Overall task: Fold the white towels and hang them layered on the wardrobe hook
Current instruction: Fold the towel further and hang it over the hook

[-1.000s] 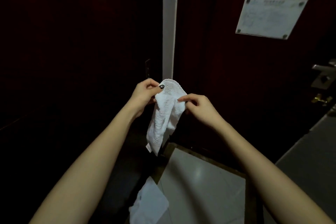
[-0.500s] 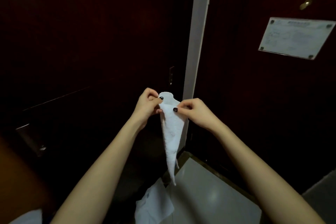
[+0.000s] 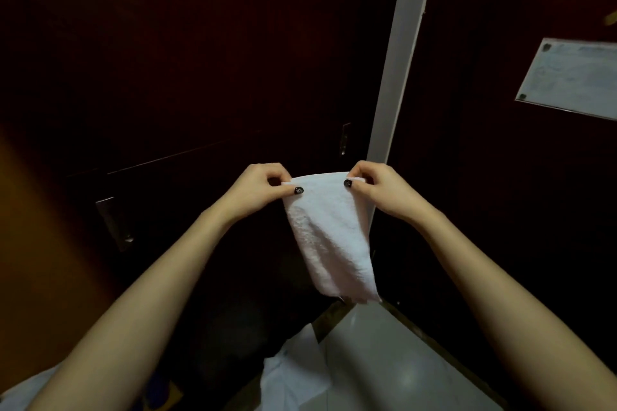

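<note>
Towel (image 3: 329,237), white and nubbly, top edge taut

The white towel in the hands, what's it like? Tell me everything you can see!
The towel is white and looks like soft, bumpy terry cloth. It is held up in the air. Its top edge is pulled straight between the left hand and the right hand, and each pinches one top corner. The rest hangs loose with soft wrinkles, its lower end leaning slightly right. Only the hands touch it.
</note>
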Demonstrator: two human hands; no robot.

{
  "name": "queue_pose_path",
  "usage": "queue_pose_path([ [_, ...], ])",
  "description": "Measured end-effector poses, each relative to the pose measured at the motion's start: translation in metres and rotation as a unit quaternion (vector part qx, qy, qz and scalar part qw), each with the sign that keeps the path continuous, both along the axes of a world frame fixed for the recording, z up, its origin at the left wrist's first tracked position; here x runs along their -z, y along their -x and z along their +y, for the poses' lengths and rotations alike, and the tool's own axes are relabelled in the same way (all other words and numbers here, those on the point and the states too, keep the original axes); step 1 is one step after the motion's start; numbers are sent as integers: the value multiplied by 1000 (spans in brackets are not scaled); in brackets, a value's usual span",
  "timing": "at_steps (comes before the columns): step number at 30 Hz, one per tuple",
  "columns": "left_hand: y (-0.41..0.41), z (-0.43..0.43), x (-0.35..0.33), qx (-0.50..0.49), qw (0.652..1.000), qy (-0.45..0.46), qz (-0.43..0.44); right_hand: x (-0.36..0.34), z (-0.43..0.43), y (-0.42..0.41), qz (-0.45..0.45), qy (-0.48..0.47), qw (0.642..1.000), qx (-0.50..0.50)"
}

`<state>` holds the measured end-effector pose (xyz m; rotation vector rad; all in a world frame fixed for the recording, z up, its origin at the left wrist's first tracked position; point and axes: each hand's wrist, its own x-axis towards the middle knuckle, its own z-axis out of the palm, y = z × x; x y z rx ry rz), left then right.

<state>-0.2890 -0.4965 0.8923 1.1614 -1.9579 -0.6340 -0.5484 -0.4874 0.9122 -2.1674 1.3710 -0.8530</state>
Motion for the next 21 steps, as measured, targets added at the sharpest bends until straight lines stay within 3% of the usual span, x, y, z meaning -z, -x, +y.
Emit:
queue_pose_path([
  [4,5,7,-10,28,986,-48,159,-2,0,-9,-54,37,998,17],
  [9,-16,16,-18,8,977,-34,209,-7,-3,-27,-112,51,992,-7],
  [13,-45,26,-17,6,968,-77,238,-11,-4,-44,-148,32,986,-67],
  [18,-69,43,-21,-4,975,-88,204,-13,5,-62,-155,41,981,-110],
  [21,-74,53,-32,-64,996,-31,61,-17,12,-76,-148,25,979,-141],
])
